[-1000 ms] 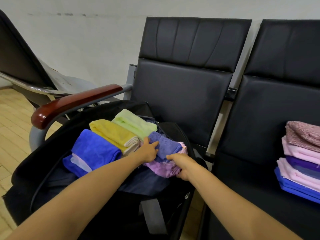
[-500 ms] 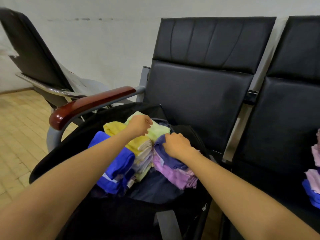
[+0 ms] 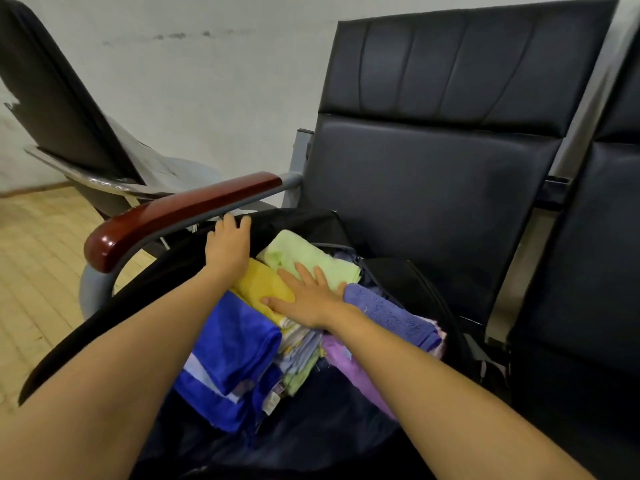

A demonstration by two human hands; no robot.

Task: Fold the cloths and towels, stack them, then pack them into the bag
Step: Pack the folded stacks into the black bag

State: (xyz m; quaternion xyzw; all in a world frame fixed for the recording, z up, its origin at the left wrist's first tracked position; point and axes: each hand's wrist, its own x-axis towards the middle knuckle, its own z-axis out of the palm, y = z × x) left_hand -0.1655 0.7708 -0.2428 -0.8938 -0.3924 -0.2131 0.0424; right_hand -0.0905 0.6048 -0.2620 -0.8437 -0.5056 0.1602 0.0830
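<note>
An open black bag (image 3: 304,220) lies on the chair seat. Inside it stand folded cloths side by side: a blue towel (image 3: 235,344), a yellow towel (image 3: 259,282), a light green towel (image 3: 304,254) and a purple towel (image 3: 391,313) on top of a lilac cloth (image 3: 349,362). My right hand (image 3: 304,296) lies flat with spread fingers across the yellow and green towels. My left hand (image 3: 227,247) reaches past the yellow towel to the bag's left rim, with its fingers resting on the black fabric.
A red-brown wooden armrest (image 3: 180,213) on a grey metal frame runs just left of the bag. The black chair back (image 3: 433,161) rises behind it and a second black seat (image 3: 588,271) adjoins on the right. Another chair (image 3: 69,109) stands at the far left on the wooden floor.
My left hand moved off the green towel to the bag's left rim. My right hand left the purple towel and now presses flat on the yellow and green towels. The view shifted left.
</note>
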